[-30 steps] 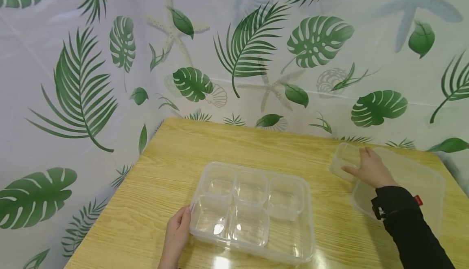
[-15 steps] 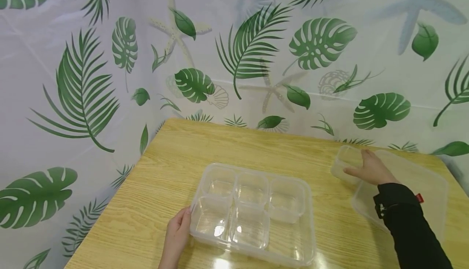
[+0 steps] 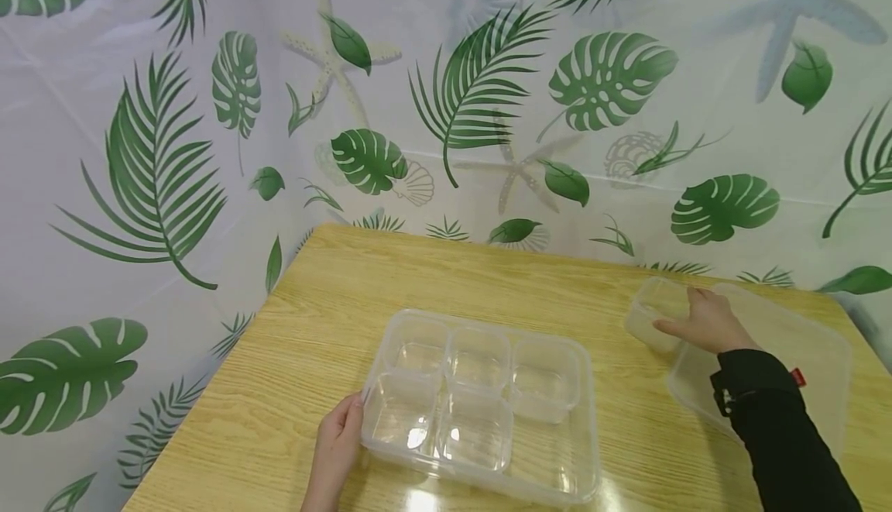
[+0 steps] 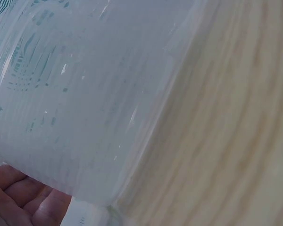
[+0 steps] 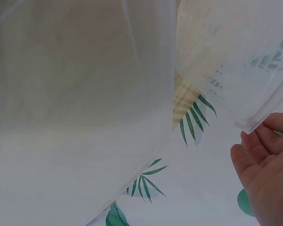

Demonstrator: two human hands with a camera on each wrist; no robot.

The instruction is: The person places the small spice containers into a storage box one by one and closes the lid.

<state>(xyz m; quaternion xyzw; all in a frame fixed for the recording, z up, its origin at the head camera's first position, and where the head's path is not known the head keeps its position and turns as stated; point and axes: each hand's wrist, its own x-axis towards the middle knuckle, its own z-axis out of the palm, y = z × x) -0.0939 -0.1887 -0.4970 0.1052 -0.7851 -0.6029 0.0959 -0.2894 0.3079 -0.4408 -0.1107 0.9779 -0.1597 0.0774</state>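
Note:
A large clear plastic box (image 3: 530, 489) lies on the table, with several small clear tubs (image 3: 474, 427) inside it. Its front right section holds no tub. My left hand (image 3: 337, 438) grips the box's left edge, thumb at the rim; in the left wrist view its curled fingers (image 4: 30, 202) meet the box wall (image 4: 94, 103). Over at the right, my right hand (image 3: 707, 322) holds another small clear tub (image 3: 651, 322) between thumb and fingers. The right wrist view has the fingertips (image 5: 257, 143) at the rim of that tub (image 5: 245, 66).
A wide translucent lid (image 3: 787, 341) lies flat under and beside my right forearm, close to the held tub. The wooden table (image 3: 272, 388) ends at the back against a leaf-patterned curtain (image 3: 453, 94).
The tub in my right hand shifts and tilts very slightly while staying in the same spot. My left hand and the large box stay still.

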